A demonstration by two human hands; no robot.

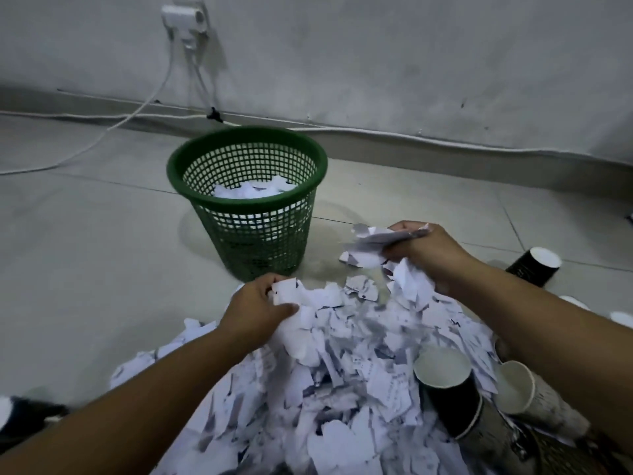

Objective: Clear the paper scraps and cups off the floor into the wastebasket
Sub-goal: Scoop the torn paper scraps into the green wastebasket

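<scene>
Left hand (255,305) clutches pile scraps (342,371); right hand (428,252) grips raised wad (368,245).

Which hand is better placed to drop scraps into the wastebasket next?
Right: the right hand holds a bunch of scraps lifted beside the wastebasket; the left hand is low in the pile.

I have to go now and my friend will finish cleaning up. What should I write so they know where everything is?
Left hand: grips scraps at the top of the pile.
Right hand: holds a bunch of scraps lifted above the pile, not yet over the wastebasket.
Done: some scraps already lie in the wastebasket.
Left: the big paper pile on the floor, and the cups, such as a black cup standing in the pile and another cup lying to the right.
</scene>
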